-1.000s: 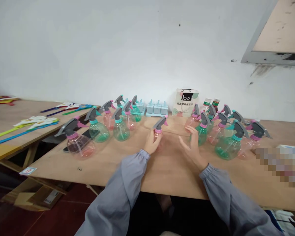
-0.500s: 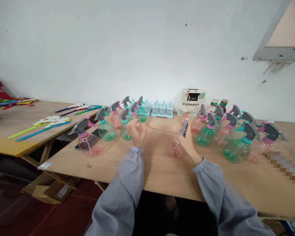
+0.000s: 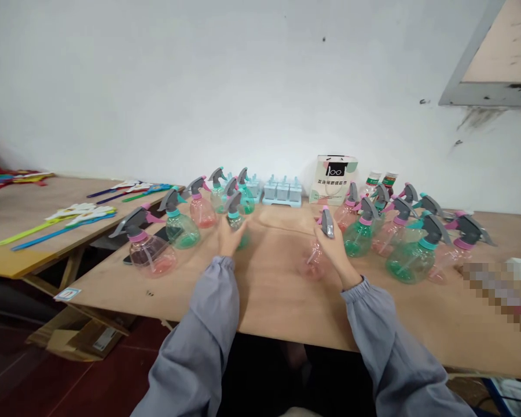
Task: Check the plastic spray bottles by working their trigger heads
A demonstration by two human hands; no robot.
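Head view, left fingers [image 3: 238,234] curled round translucent green bottle [image 3: 234,216], right fingers [image 3: 322,236] wrapped about bulbous pink bottle [image 3: 312,262]

Back wall [image 3: 200,87]: plain off-white, a few small dark marks, grey smudge under the frame [image 3: 469,93] upper right. Frame is grey around a pale pinkish panel [image 3: 499,49] with dark flecks; cut off at edge of view, can't tell if it's a window. Bench [image 3: 278,307]: tan top, back edge at the wall. Side bench [image 3: 26,214] on the left: similar top, yellow front corner, slanted wooden leg [image 3: 72,269]. Floor [image 3: 125,362]: dark red tile, pale joints. Light soft, dark under bench.
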